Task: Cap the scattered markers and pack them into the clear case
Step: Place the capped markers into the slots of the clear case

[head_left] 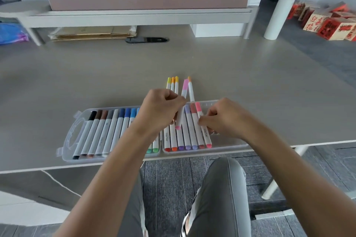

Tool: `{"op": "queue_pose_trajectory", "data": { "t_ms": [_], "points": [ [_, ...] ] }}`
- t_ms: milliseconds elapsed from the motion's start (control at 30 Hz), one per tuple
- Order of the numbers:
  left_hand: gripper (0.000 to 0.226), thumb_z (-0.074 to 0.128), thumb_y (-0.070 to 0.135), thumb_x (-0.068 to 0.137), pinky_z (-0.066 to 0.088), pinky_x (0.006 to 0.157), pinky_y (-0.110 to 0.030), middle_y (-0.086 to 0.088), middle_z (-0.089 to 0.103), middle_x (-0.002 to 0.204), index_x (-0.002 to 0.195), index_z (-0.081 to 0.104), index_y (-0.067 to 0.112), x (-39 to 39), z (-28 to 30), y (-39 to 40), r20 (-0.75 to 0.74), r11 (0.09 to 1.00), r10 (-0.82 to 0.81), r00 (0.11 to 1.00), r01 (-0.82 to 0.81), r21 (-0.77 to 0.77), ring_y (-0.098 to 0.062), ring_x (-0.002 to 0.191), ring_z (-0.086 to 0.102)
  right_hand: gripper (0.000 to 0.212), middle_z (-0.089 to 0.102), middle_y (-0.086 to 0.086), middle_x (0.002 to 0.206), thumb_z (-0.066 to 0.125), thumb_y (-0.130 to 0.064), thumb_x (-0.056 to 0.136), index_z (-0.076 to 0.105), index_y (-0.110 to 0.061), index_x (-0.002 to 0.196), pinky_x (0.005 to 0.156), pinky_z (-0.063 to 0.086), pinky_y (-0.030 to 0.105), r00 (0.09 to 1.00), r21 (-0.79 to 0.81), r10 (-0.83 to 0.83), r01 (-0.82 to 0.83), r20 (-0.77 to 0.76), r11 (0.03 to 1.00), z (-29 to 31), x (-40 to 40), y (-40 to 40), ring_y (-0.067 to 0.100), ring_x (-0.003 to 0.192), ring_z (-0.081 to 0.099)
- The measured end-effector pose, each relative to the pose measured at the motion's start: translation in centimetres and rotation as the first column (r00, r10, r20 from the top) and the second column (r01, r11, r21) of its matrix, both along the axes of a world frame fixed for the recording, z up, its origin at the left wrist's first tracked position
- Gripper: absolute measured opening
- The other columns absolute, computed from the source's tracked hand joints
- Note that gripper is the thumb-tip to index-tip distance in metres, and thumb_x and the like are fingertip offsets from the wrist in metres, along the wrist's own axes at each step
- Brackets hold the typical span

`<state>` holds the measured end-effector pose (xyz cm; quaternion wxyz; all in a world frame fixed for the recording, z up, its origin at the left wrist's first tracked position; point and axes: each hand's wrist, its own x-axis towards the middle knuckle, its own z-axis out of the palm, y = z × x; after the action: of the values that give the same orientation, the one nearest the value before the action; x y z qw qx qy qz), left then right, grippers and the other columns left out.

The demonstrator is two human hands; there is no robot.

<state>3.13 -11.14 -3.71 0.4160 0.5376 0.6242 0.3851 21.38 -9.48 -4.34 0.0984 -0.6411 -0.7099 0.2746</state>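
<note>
1. Holding a pink-capped marker in the left hand, fingers curled round its barrel; it stands tilted above the clear case.
2. Right hand rests over the case's right compartment, fingertips pinching the pink marker at the end of that row.
3. Case lies open at the table near edge. Left compartment: row of black, brown, grey, blue markers, partly hidden by the left forearm. Right compartment: red, orange, purple, pink ones, all capped.
4. Loose markers still on the table just behind the case: three yellow/orange-capped ones side by side, plus one orange-tipped beside them.
</note>
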Motion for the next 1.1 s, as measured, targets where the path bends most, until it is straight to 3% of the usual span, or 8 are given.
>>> {"op": "queue_pose_trajectory", "data": {
  "t_ms": [133, 300, 500, 700, 767, 867, 967, 1100],
  "points": [
    [0.016, 0.058, 0.011, 0.093, 0.051, 0.055, -0.023, -0.009, 0.066, 0.059, 0.087, 0.071, 0.003, -0.7, -0.1, -1.7, 0.021, 1.000, -0.004, 1.000, 0.004, 0.012, -0.010, 0.054, 0.057, 0.035, 0.075, -0.002, 0.064, 0.071, -0.037, 0.088, 0.075, -0.014, 0.062, 0.081, 0.062, 0.046, 1.000, -0.004, 0.009, -0.009, -0.007, 1.000, -0.1, 0.0, 0.2, 0.022, 0.072, 0.076],
    [0.013, 0.063, 0.015, 0.092, 0.058, 0.069, -0.041, -0.012, 0.072, 0.072, 0.087, 0.073, 0.008, -1.1, -0.9, -2.4, 0.044, 1.000, 0.022, 0.999, -0.022, 0.003, -0.017, 0.062, 0.063, 0.037, 0.076, -0.002, 0.065, 0.071, -0.039, 0.094, 0.077, -0.014, 0.067, 0.082, 0.062, 0.047, 0.998, 0.038, 0.025, -0.023, -0.055, 0.999, -0.4, 0.5, -0.1, 0.022, 0.071, 0.076],
    [0.007, 0.064, 0.016, 0.093, 0.059, 0.069, -0.050, -0.011, 0.072, 0.076, 0.094, 0.071, 0.016, -0.7, -1.6, -2.8, 0.035, 0.999, 0.020, 0.999, -0.021, 0.029, -0.018, 0.062, 0.062, 0.030, 0.076, -0.005, 0.066, 0.074, -0.034, 0.094, 0.078, -0.015, 0.071, 0.082, 0.062, 0.043, 0.995, 0.059, 0.048, -0.043, -0.083, 0.997, -0.8, 0.8, 0.0, 0.012, 0.066, 0.075],
    [0.036, 0.058, 0.015, 0.093, 0.039, 0.047, -0.015, 0.000, 0.066, 0.064, 0.126, 0.055, 0.029, 0.3, -1.8, -3.1, -0.116, 0.991, -0.037, 0.993, 0.051, 0.124, -0.005, 0.049, 0.054, 0.033, 0.074, -0.010, 0.062, 0.080, -0.044, 0.087, 0.074, -0.021, 0.065, 0.078, 0.062, 0.046, 0.997, 0.122, 0.054, -0.046, -0.064, 0.991, -2.0, 1.2, 0.5, 0.012, 0.065, 0.073],
    [0.040, 0.057, 0.012, 0.093, 0.036, 0.042, -0.012, 0.005, 0.063, 0.056, 0.130, 0.054, 0.028, 1.0, -1.6, -3.3, -0.150, 0.988, -0.050, 0.987, 0.071, 0.140, -0.001, 0.042, 0.051, 0.034, 0.073, -0.011, 0.061, 0.080, -0.046, 0.086, 0.074, -0.021, 0.064, 0.071, 0.061, 0.038, 0.997, 0.143, 0.054, -0.044, -0.062, 0.989, -2.2, 1.5, 0.5, 0.009, 0.061, 0.071],
    [0.038, 0.056, 0.010, 0.094, 0.034, 0.041, -0.009, 0.003, 0.066, 0.060, 0.130, 0.056, 0.023, 2.1, -1.4, -3.5, -0.228, 0.983, -0.075, 0.971, 0.111, 0.149, 0.001, 0.041, 0.053, 0.031, 0.069, -0.003, 0.059, 0.079, -0.041, 0.089, 0.073, -0.017, 0.070, 0.055, 0.044, 0.024, 0.983, 0.209, 0.030, 0.009, -0.181, 0.978, -1.9, 2.5, 0.2, 0.006, 0.049, 0.057],
    [0.030, 0.058, 0.015, 0.095, 0.037, 0.044, -0.014, 0.003, 0.067, 0.064, 0.123, 0.059, 0.023, 3.5, -1.4, -3.2, -0.316, 0.982, -0.073, 0.946, 0.124, 0.145, 0.003, 0.042, 0.056, 0.030, 0.072, 0.008, 0.066, 0.078, -0.037, 0.091, 0.073, -0.013, 0.073, 0.055, 0.043, 0.024, 0.954, 0.275, -0.043, 0.129, -0.298, 0.953, -1.9, 4.1, 0.1, 0.006, 0.047, 0.052],
    [0.030, 0.056, 0.022, 0.095, 0.051, 0.061, -0.028, 0.006, 0.067, 0.067, 0.124, 0.056, 0.023, 5.7, -1.8, -2.4, -0.464, 0.985, -0.051, 0.884, 0.123, 0.125, -0.002, 0.056, 0.063, 0.029, 0.072, 0.004, 0.064, 0.076, -0.034, 0.092, 0.073, -0.011, 0.074, 0.050, 0.040, 0.018, 0.946, 0.257, -0.065, 0.151, -0.317, 0.955, -2.2, 5.3, -0.3, -0.002, 0.041, 0.051]
  ]
}}
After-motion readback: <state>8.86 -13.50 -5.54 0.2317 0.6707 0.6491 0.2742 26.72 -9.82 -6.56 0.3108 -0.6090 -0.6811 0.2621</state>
